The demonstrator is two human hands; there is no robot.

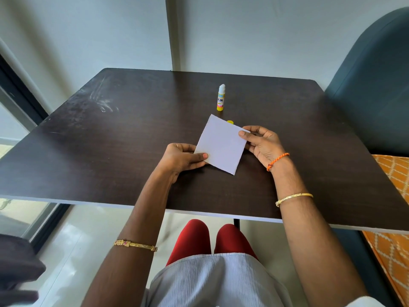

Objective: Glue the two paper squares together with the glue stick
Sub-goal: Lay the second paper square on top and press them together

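white paper square (pixel 221 144) lay tilted near glue stick (pixel 221 97), which stood upright, uncapped, just behind it. left hand (pixel 183 159) pinched left corner, right hand (pixel 263 144) pinched right corner. yellow cap (pixel 230 122) peeked behind paper.

glue stick (pixel 220 98) | label reads "KIN" in dark capitals | smaller print above and below illegible
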